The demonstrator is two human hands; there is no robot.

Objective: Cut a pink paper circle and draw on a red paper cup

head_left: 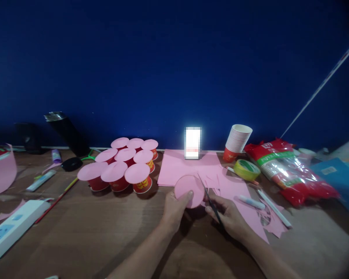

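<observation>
My left hand (175,208) pinches a pink paper disc (189,190) and holds it just above the wooden table. My right hand (228,217) is closed round the handles of black scissors (211,201), whose blades point up at the right edge of the disc. Under and behind the hands lie pink paper sheets (189,164) and cut scraps.
Several red paper cups topped with pink discs (120,166) stand in rows at the left. A stack of paper cups (237,142), a roll of green tape (246,169), pens (251,202), a red plastic bag (291,170), a white power strip (11,228), a bright phone (192,142) and a black bottle (68,133) lie around.
</observation>
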